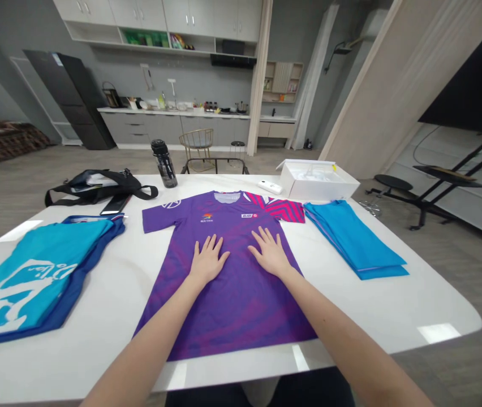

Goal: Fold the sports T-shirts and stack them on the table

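A purple T-shirt [232, 294] lies spread front side up on the white table, its collar away from me and its hem near the front edge. One sleeve is plain purple with a white emblem; the other carries pink-red stripes. My left hand [207, 261] rests flat on the chest with fingers apart. Level with it, my right hand [270, 252] also lies flat on the fabric, fingers spread. Neither hand holds anything. To the left are folded teal and navy clothes [41, 277] with white lettering. A folded blue garment [357, 240] lies beside the striped sleeve.
On the white table [394, 316] stand a dark water bottle [164, 164] and an open white box [319, 183], with a small white device [270, 187] beside it. A black bag [97, 183] and a phone [115, 204] lie at the back left. A chair [215, 161] stands behind.
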The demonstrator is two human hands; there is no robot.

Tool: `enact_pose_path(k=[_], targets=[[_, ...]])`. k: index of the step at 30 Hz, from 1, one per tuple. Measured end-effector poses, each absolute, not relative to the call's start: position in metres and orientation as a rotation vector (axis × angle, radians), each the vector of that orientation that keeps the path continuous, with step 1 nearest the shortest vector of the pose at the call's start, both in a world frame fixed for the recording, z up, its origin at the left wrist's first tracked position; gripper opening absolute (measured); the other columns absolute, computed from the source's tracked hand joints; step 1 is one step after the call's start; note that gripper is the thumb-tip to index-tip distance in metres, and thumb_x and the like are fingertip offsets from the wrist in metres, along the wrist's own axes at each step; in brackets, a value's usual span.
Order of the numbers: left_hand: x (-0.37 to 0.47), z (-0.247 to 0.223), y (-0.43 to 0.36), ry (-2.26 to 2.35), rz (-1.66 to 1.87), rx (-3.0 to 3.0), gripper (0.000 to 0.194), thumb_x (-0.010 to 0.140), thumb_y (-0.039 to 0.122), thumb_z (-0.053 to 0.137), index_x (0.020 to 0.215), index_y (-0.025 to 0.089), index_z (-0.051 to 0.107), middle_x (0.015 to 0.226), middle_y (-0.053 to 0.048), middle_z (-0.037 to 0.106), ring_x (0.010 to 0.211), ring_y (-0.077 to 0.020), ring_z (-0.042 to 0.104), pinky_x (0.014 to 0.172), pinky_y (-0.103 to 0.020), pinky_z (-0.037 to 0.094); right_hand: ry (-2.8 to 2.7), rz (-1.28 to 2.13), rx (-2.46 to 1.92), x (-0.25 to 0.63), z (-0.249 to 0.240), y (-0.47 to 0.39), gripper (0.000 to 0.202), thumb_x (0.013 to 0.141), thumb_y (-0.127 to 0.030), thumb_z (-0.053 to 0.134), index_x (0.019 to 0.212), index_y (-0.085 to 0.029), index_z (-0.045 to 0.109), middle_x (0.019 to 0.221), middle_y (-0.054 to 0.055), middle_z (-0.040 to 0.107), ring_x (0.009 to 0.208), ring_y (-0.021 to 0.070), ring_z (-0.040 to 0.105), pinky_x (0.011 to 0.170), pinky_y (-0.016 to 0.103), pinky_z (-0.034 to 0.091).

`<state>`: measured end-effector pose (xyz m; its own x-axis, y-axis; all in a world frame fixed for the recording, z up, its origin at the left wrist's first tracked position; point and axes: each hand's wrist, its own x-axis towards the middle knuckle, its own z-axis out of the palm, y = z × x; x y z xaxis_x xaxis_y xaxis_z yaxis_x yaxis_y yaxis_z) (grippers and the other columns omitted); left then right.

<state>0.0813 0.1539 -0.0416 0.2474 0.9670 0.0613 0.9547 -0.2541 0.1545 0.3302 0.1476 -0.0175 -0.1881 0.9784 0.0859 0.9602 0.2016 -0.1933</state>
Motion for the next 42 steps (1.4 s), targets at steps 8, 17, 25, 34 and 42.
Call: enact_pose_path(k=[8, 17, 25, 34, 42], targets=[[0.088, -0.038, 0.125, 1.79, 0.226, 2.43, 0.069, 0.1, 0.065, 0.022, 0.158, 0.031, 0.036, 0.166, -0.006, 0.03, 0.155, -0.0275, 0.022, 0.126, -0.058, 0.013, -2.329, 0.307, -1.913, 0.308, -0.026, 0.131, 0.068, 0.103, -0.065, 0.024, 0.161, -0.029, 0.029, 0.168, 0.006, 0.022, 0.156, 0.0283, 0.015, 0.123, 0.061, 0.006], [0.076, -0.038, 0.071, 1.742, 0.166, 2.495, 0.068, 0.101, 0.062, 0.02, 0.161, 0.031, 0.027, 0.167, -0.003, 0.025, 0.156, -0.0264, 0.018, 0.127, -0.055, 0.013, -2.307, 0.236, -1.949, 0.333, -0.032, 0.066, 0.069, 0.102, -0.067, 0.023, 0.161, -0.032, 0.03, 0.168, 0.003, 0.023, 0.156, 0.0287, 0.015, 0.124, 0.059, 0.004], [0.066, -0.031, 0.007, 1.686, 0.106, 2.512, 0.066, 0.102, 0.06, 0.026, 0.162, 0.032, 0.026, 0.168, -0.002, 0.023, 0.156, -0.0282, 0.018, 0.127, -0.055, 0.017, -2.326, 0.252, -1.967, 0.361, -0.033, 0.0, 0.066, 0.102, -0.064, 0.024, 0.161, -0.034, 0.029, 0.168, 0.0, 0.021, 0.156, 0.0292, 0.014, 0.125, 0.058, 0.009], [0.046, -0.026, -0.045, 1.577, 0.294, 2.38, 0.06, 0.104, 0.052, 0.037, 0.158, 0.027, 0.035, 0.165, -0.007, 0.03, 0.154, -0.0279, 0.026, 0.125, -0.059, 0.021, -2.349, 0.188, -1.844, 0.4, -0.041, -0.048, 0.064, 0.103, -0.058, 0.038, 0.16, -0.028, 0.034, 0.166, 0.006, 0.029, 0.154, 0.0297, 0.023, 0.124, 0.057, 0.021], [0.056, -0.01, 0.007, 1.569, 0.472, 2.395, 0.051, 0.105, 0.044, 0.038, 0.15, 0.023, 0.049, 0.163, -0.008, 0.037, 0.151, -0.0233, 0.034, 0.125, -0.046, 0.028, -2.354, 0.314, -1.583, 0.345, -0.011, -0.008, 0.058, 0.105, -0.053, 0.037, 0.155, -0.024, 0.043, 0.164, 0.007, 0.033, 0.154, 0.0253, 0.024, 0.125, 0.051, 0.023]])
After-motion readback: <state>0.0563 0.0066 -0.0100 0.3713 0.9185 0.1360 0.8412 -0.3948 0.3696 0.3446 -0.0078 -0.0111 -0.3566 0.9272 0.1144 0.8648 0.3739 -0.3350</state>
